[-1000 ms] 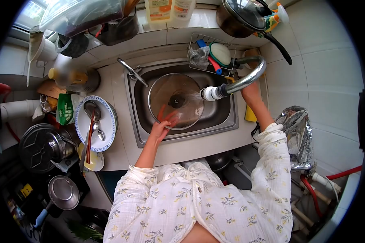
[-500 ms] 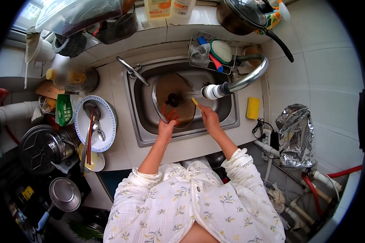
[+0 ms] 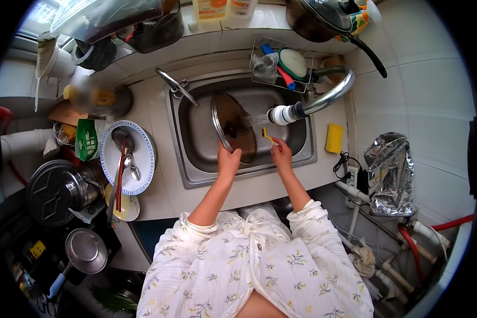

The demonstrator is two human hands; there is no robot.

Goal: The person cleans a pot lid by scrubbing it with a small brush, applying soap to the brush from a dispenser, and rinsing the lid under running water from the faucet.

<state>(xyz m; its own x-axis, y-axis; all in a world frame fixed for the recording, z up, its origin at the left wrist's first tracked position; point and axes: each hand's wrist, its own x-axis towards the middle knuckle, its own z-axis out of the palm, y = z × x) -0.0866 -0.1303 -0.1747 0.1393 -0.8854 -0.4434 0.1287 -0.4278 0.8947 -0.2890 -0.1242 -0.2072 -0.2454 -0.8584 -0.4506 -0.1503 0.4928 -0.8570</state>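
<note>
My left hand grips the near edge of a round glass lid with a metal rim and dark knob, held tilted over the steel sink. Between the finger and thumb of my right hand is a small yellow brush with dark bristles, just right of the lid. Water runs from the white nozzle of the curved faucet towards the lid's knob. A second, thin tap stands at the sink's back left.
A blue-rimmed bowl with spoons and chopsticks is on the left counter. A yellow sponge lies right of the sink. Behind it hangs a wire basket with brushes. A lidded pan sits on the back ledge, its handle jutting right.
My right hand has come from behind the faucet to the sink's front, now with the yellow brush. My left hand has tipped the lid more steeply. The sponge has come into full view.
</note>
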